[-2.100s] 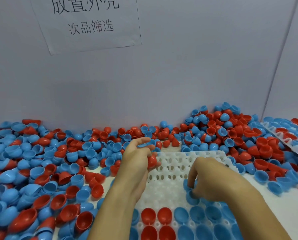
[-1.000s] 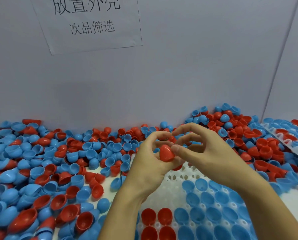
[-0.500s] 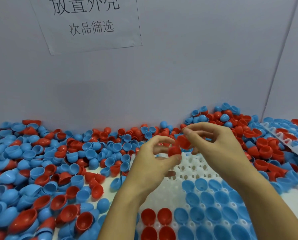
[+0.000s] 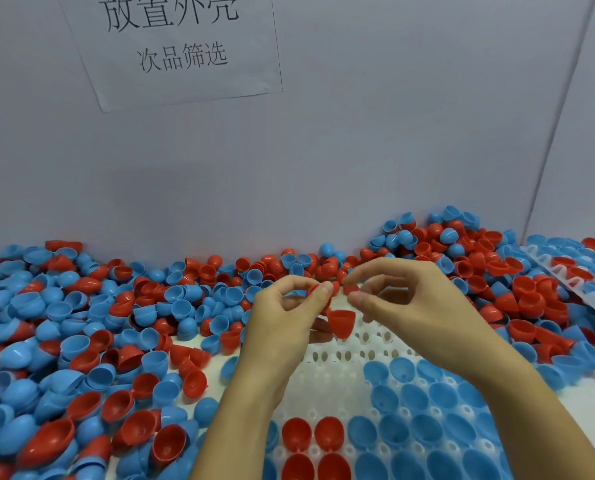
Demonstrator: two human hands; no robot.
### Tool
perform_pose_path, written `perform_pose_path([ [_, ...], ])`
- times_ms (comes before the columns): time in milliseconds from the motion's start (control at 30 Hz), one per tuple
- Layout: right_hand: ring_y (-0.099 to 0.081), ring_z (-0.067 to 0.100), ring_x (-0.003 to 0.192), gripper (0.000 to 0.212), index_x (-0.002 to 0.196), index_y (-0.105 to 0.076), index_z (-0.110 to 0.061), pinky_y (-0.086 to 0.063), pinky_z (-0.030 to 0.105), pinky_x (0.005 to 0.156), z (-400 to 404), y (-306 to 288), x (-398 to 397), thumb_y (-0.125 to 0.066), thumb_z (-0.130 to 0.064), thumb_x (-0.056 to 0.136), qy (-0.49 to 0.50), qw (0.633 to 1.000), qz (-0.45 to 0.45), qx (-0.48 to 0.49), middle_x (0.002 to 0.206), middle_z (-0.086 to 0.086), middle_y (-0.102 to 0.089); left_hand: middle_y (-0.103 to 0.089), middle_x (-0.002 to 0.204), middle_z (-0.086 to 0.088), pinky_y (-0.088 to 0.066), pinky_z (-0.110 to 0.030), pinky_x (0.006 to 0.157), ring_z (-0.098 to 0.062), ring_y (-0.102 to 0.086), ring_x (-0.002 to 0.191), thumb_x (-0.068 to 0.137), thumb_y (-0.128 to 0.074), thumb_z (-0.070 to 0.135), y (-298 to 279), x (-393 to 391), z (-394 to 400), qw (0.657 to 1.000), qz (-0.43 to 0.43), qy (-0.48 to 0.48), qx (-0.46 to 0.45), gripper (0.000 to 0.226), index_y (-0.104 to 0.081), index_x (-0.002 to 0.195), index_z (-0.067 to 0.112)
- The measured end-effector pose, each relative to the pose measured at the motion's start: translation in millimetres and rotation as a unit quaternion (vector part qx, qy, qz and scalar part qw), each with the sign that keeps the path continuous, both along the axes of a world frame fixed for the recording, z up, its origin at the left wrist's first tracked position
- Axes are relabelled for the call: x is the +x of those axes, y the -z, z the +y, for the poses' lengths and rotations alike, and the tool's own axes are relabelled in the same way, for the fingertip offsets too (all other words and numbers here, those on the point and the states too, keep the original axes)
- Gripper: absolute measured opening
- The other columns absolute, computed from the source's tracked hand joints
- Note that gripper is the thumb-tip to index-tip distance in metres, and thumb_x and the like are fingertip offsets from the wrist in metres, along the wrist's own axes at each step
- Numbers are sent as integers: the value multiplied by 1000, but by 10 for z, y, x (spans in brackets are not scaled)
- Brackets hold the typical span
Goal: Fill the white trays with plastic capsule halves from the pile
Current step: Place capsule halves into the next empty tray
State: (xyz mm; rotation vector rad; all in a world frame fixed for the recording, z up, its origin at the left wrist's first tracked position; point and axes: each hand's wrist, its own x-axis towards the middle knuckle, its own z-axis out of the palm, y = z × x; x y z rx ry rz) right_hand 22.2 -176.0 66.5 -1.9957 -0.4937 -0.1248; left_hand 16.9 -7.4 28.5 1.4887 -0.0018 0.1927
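Both hands hover above the far part of the white tray [image 4: 327, 379]. The left hand [image 4: 289, 320] has finger and thumb curled round a red half [image 4: 318, 293] — a second red half [image 4: 341, 322] hangs open side up just below it, seemingly free of either hand, though I cannot tell whether a finger touches it. The right hand [image 4: 413, 303] pinches a small red piece [image 4: 351, 289] between thumb and forefinger. The pile [image 4: 133, 323] lies left and far; the tray's near pockets hold blue and red halves, its far rows stand open. The risk, as I judge it: the loose half may drop and bounce off the ribs, landing dome up or rolling into the pile — or nested halves may fill one pocket double.
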Motion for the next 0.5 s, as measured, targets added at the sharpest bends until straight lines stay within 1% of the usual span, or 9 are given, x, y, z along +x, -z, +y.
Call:
perform_pose_path([
  [67, -69, 13, 70, 14, 92, -75, -38, -59, 24, 69, 15, 19, -6, -77, -26, 84, -24, 999, -3, -49, 78, -8, -69, -77, 82, -1, -58, -26, 59, -21, -76, 73, 95, -67, 28, 3, -10, -16, 1000, 9, 3, 21, 12, -75, 99, 20],
  [167, -68, 9, 68, 18, 93, -75, -38, -59, 26, 68, 60, 62, 6, -79, -23, 84, -3, 992, -24, -122, 76, -8, -68, -76, 81, 3, -56, -24, 55, -20, -76, 71, 98, -63, 28, -9, -28, -33, 999, 29, 6, 25, 16, -78, 98, 21],
  [233, -66, 6, 68, 22, 96, -74, -38, -58, 24, 67, 95, 88, 13, -78, -21, 84, 10, 987, -35, -156, 74, -9, -67, -76, 81, 3, -55, -22, 55, -20, -76, 70, 99, -61, 30, -13, -31, -42, 999, 35, 11, 39, 21, -79, 96, 19],
  [300, -64, 4, 67, 25, 99, -73, -39, -56, 20, 62, 128, 111, 20, -77, -19, 85, 10, 982, -42, -183, 73, -11, -66, -76, 80, 3, -55, -22, 55, -21, -76, 70, 101, -59, 31, -18, -30, -41, 997, 34, 12, 61, 25, -79, 94, 18],
  [433, -57, -2, 60, 17, 96, -77, -31, -46, 13, 54, 150, 120, 36, -77, -17, 85, 8, 970, -55, -237, 62, -11, -60, -75, 79, 2, -56, -22, 55, -19, -75, 67, 102, -54, 38, -28, -25, -50, 992, 52, 31, 111, 37, -78, 87, 14],
  [500, -56, 0, 55, 15, 95, -78, -27, -47, 13, 54, 115, 106, 51, -77, -15, 84, 23, 968, -49, -245, 59, -8, -61, -75, 82, 0, -59, -24, 57, -16, -74, 69, 101, -53, 43, -26, -11, -45, 990, 68, 19, 123, 41, -76, 85, 13],
])
